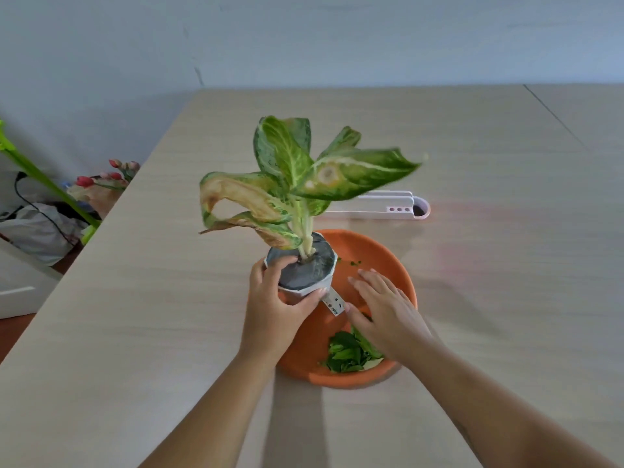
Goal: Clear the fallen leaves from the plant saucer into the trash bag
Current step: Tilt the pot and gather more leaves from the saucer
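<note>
An orange plant saucer (378,251) sits on the wooden table. A white pot (305,271) with a variegated green and brown plant (297,177) leans at the saucer's left edge, and my left hand (277,305) grips the pot's near side. My right hand (388,309) lies flat, fingers spread, over the saucer's floor, holding nothing. A pile of small green fallen leaves (347,354) is gathered at the saucer's near rim, just below my right hand. A few green crumbs (354,263) remain near the pot. No trash bag is identifiable in view.
A white and pink desk organiser (381,207) lies on the table behind the saucer. Off the table's left edge are artificial flowers (111,177), a green stem (44,184) and a grey bag with a black cable (37,228). The wall runs along the back.
</note>
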Motion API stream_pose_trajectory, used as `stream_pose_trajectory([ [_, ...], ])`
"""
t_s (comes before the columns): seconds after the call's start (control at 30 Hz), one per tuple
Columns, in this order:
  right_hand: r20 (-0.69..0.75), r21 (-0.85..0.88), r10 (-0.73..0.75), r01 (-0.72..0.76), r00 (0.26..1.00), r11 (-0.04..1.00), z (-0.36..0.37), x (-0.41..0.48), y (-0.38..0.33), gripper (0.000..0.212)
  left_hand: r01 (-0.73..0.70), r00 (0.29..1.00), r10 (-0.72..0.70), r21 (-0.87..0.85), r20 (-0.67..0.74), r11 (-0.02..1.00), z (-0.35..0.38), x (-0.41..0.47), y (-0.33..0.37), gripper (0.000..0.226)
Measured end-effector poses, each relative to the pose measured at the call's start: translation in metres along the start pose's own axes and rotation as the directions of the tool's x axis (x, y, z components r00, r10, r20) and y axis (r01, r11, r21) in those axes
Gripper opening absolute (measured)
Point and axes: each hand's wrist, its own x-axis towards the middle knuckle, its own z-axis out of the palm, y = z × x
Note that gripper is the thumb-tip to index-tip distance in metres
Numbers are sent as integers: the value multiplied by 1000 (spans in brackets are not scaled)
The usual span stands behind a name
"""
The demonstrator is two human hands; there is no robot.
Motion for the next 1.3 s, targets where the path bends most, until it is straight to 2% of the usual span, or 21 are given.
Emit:
stream_pose_trajectory([
  [0.2, 89, -95, -38, 46, 995, 994, 7, 54, 3, 63, 28, 1000, -28, -50, -3, 998, -30, 3, -9, 62],
  [0.33, 163, -163, -131, 158, 978, 974, 14, 73, 6, 61, 60, 998, -60, -122, 5, 991, -35, 1, -16, 62],
  [0.47, 210, -114, -180, 207, 961, 972, 3, 50, 3, 56, 60, 998, -60, -88, 7, 994, -35, -1, -16, 63],
  [0.57, 302, -93, -261, 301, 917, 949, -10, 9, 7, 47, 62, 998, -63, -90, -12, 994, -33, -3, -15, 63],
  [0.63, 281, -22, -271, 289, 920, 957, -16, -2, 10, 42, 54, 998, -55, -89, -9, 995, -32, -4, -12, 64],
  [0.7, 161, 17, -257, 258, 953, 966, -17, 11, 9, 41, 54, 998, -55, -96, -1, 994, -34, -3, -10, 66],
  [0.8, 84, 14, -125, 125, 989, 992, -12, 45, 7, 50, 59, 998, -58, -116, 5, 991, -34, -4, -9, 67],
  [0.87, 146, -18, -52, 55, 988, 998, -4, 58, 10, 56, 57, 998, -57, -121, 2, 991, -34, -3, -8, 66],
  [0.93, 204, -55, -36, 49, 978, 997, 1, 52, 13, 59, 45, 999, -46, -112, -10, 993, -33, -2, -7, 65],
  [1.13, 366, 7, -157, 166, 917, 986, -10, -13, 8, 53, 29, 999, -31, -76, -20, 997, -27, -2, 0, 63],
  [1.23, 240, 132, -158, 129, 958, 983, -12, -13, 12, 45, 18, 1000, -19, -78, -8, 997, -23, -3, 1, 63],
  [1.3, 140, 110, -94, 78, 986, 991, -14, 4, 17, 46, 6, 1000, -5, -56, 8, 998, -18, -3, 1, 63],
])
